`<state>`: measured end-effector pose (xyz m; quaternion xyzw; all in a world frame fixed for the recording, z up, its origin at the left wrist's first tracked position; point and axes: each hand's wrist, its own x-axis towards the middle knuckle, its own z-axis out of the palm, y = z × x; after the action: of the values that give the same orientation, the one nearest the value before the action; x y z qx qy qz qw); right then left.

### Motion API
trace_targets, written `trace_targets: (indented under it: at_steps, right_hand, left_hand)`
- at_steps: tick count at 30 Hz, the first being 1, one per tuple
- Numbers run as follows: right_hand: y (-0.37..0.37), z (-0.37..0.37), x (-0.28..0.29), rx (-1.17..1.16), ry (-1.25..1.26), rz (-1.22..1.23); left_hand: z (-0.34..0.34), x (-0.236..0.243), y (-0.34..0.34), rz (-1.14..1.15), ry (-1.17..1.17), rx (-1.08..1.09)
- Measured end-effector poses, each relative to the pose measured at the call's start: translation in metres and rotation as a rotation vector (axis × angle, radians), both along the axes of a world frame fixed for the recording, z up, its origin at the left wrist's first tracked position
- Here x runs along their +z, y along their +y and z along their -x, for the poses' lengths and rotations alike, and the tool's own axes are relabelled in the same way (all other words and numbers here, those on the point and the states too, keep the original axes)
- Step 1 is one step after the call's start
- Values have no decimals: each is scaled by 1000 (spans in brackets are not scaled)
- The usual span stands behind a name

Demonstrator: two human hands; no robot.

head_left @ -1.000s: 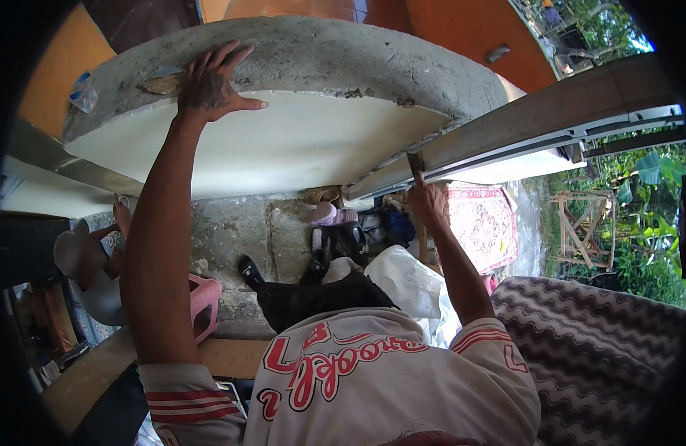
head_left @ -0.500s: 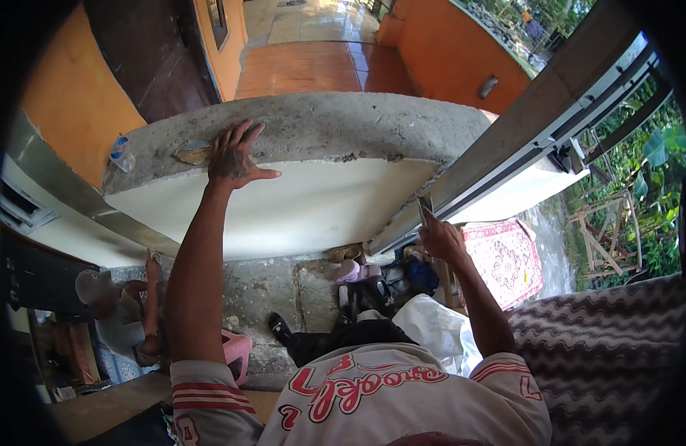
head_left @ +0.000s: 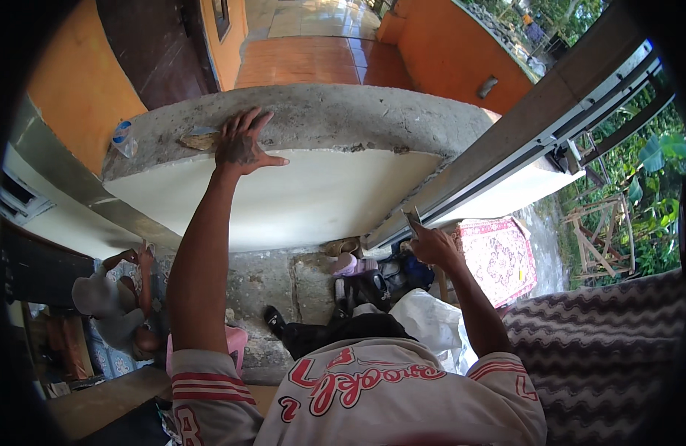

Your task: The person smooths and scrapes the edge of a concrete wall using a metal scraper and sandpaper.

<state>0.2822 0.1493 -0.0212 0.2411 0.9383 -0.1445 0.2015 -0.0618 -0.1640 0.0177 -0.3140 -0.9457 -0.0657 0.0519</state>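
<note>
Left hand [head_left: 240, 146] is resting flat with fingers spread on the top edge of the grey concrete slab [head_left: 343, 119], touching a brown scrap [head_left: 198, 140] lying there, with 1 small plastic bottle [head_left: 122, 138] near the slab's left end. Right hand [head_left: 432, 244] is pinching a thin flat blade [head_left: 413, 218] against the slab's lower right corner, by the metal rail [head_left: 536, 126].

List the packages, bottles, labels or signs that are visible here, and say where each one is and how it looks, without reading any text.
Plastic bottle: on the grey concrete ledge, to the left of the left hand; small, clear, with a blue label band.
White sack: below the right hand, beside the person's legs; soft, crumpled, plain white.
No signs or screens can be made out.
</note>
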Motion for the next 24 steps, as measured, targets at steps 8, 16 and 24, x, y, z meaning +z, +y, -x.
trace_targets:
  at_steps: [8, 16, 24]
  right_hand:
    - [-70, 5, 38, 197, -52, -4]
    - [-171, 16, 125, 324, -19, -32]
    - [-279, -5, 159, 623, -150, 188]
  left_hand:
    - [1, -3, -5, -29, 17, -21]
    - [9, -13, -3, -22, 34, -66]
    - [19, -29, 0, -24, 124, -86]
